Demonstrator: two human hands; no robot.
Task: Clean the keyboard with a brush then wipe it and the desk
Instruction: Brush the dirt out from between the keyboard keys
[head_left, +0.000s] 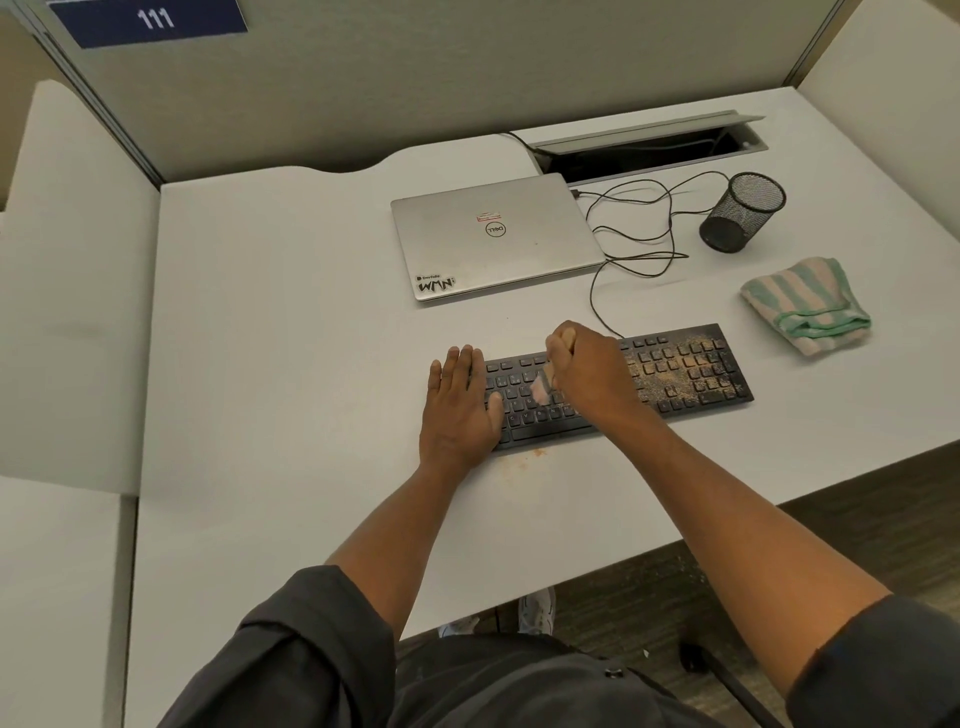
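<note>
Right hand (587, 371) is covering keyboard (675, 371) middle; brush (543, 387) is blurring, handle mostly hidden in grip.

Cloth (804, 306) just right of keyboard (685, 371)

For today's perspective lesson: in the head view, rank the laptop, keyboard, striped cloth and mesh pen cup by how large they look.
1. Laptop and keyboard: too alike to rank, since the hands hide part of the keyboard and it lies nearer the camera.
2. Striped cloth.
3. Mesh pen cup.
</note>
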